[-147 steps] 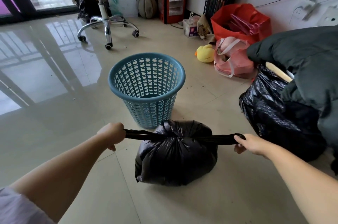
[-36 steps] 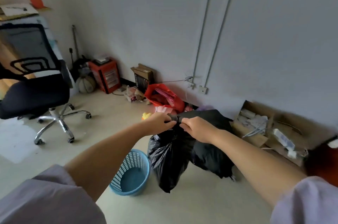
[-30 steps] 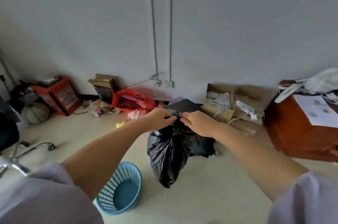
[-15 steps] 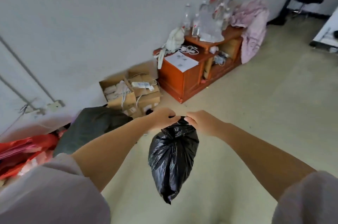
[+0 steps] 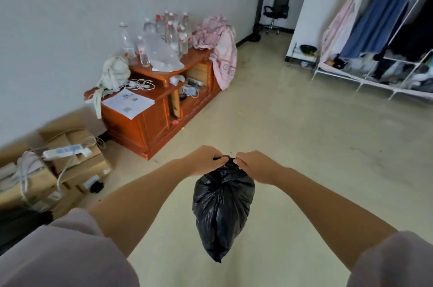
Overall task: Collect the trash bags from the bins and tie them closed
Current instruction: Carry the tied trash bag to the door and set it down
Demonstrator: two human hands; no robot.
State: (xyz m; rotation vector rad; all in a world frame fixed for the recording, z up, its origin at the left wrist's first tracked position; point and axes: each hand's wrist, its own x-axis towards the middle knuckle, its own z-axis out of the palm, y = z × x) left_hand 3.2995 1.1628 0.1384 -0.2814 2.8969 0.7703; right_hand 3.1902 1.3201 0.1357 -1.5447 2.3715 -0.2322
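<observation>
Black trash bag (image 5: pixel 222 211) hangs above the floor (image 5: pixel 304 146), right of the cabinet (image 5: pixel 159 113); left hand (image 5: pixel 206 160) and right hand (image 5: pixel 255 164) pinch its neck. Knot apparently unfinished: slipping grip could spill it.

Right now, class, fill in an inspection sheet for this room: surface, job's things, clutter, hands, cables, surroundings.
Surface: beige floor, mostly bare.
Job's things: black trash bag hanging above the floor, neck gathered.
Clutter: plastic bottles and papers on wooden cabinet; cardboard boxes.
Hands: left hand and right hand both grip the bag's neck.
Cables: power strip lead over the boxes.
Surroundings: clothes rack, office chair.
</observation>
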